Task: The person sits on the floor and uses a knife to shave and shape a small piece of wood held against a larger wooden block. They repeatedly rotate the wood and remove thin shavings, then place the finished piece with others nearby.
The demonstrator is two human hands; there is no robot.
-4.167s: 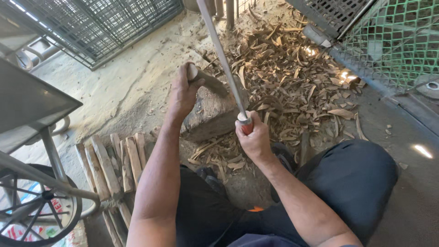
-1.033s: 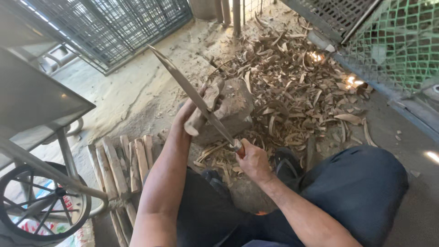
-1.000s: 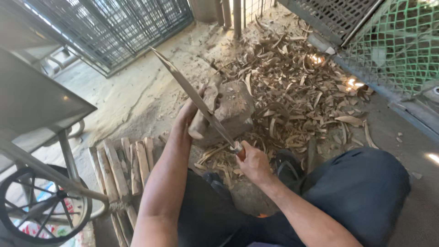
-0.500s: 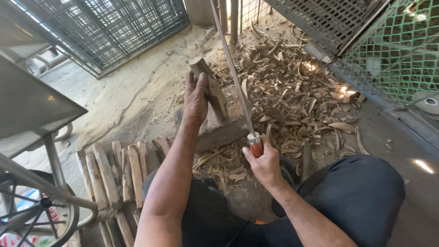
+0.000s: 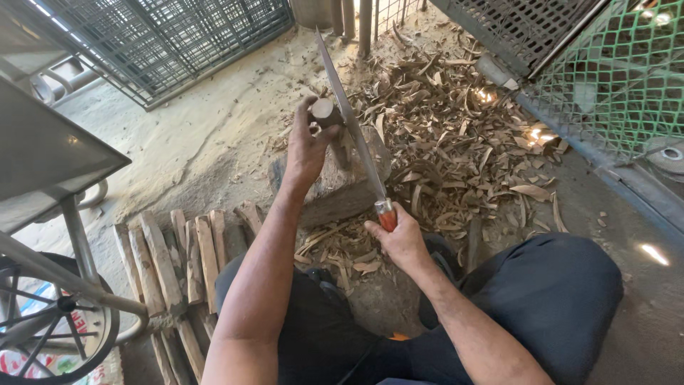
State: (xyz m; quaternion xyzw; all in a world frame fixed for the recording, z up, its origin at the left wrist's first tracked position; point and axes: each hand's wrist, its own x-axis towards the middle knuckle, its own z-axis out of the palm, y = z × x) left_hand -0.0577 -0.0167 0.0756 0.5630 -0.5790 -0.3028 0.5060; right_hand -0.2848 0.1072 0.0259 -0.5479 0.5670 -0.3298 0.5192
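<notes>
Sandy floor (image 5: 214, 142); blade (image 5: 349, 121) now upright beside stick (image 5: 324, 113).

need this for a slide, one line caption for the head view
Left hand steadies a wood piece upright on a chopping block while the right hand holds a long blade against it.

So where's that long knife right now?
In the right hand, the long knife slants up beside the wood piece held by the left hand.
</notes>
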